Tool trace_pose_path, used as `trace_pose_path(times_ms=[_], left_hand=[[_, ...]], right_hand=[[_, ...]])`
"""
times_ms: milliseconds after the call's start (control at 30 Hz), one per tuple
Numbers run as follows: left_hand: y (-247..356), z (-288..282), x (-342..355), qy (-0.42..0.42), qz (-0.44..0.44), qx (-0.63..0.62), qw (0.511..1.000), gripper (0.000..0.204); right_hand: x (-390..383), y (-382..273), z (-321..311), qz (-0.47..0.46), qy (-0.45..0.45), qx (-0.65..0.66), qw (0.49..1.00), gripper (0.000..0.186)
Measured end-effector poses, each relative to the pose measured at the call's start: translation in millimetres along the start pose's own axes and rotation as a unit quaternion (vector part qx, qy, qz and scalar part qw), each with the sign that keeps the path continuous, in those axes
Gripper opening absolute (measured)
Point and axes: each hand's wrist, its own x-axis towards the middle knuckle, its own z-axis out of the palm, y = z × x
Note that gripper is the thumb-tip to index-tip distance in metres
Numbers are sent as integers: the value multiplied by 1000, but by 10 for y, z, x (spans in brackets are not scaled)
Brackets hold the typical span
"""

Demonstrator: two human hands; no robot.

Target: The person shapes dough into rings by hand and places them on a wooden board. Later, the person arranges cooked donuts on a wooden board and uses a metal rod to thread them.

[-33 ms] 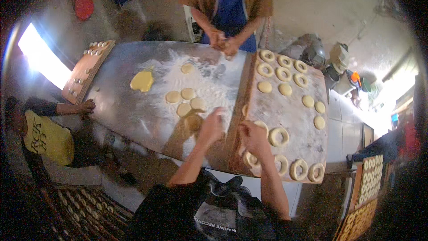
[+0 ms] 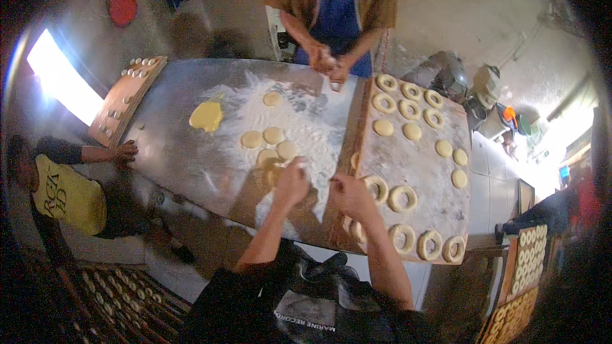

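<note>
My left hand (image 2: 290,181) has its fingers curled over the floured metal table (image 2: 166,172), beside flat round dough pieces (image 2: 272,135); what it holds, if anything, is too blurred to name. My right hand (image 2: 350,194), fingers pinched, is at the seam between that table and a floured wooden board (image 2: 421,159), its contents unclear. Dough rings (image 2: 401,199) and discs lie on the board. A yellow soft mass (image 2: 205,116) sits to the left of the flour.
A co-worker in a blue apron (image 2: 335,16) works their hands across the table. Another person (image 2: 70,194) rests a hand at the left edge, near a small board (image 2: 115,118). Trays of dough rings (image 2: 529,258) stand at right, a rack (image 2: 121,296) lower left, buckets (image 2: 491,118) beyond.
Both my hands have shifted slightly left, toward the round dough pieces, the left one now closer to them. The view has shifted slightly.
</note>
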Motion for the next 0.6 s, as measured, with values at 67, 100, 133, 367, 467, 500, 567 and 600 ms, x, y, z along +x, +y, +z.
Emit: trace_pose_path(times_ms=[67, 100, 133, 367, 467, 500, 567, 600], left_hand=[[-960, -128, 170, 106, -6, 47, 993, 36], [-1131, -211, 56, 107, -37, 47, 992, 35], [-1260, -298, 43, 102, -68, 44, 991, 35], [-1254, -760, 35, -141, -167, -131, 967, 44], [-1356, -826, 206, -120, 41, -79, 989, 44], [-1309, -864, 261, -126, 60, -118, 983, 42], [-1141, -1000, 326, -136, 95, -193, 967, 40], [-1092, -1019, 340, -132, 109, -183, 968, 39]], right_hand=[[581, -89, 549, -12, -101, -68, 993, 35], [686, -15, 848, -25, -125, -106, 986, 41], [788, -40, 1107, -6, -85, -132, 988, 44], [1014, -674, 1338, 69, -106, 80, 989, 41], [949, -834, 1089, 74, -85, 160, 981, 36], [924, -882, 1010, 87, -75, 183, 976, 35], [870, -810, 996, 50, -17, 222, 974, 37], [845, -843, 960, 72, -13, 232, 970, 39]])
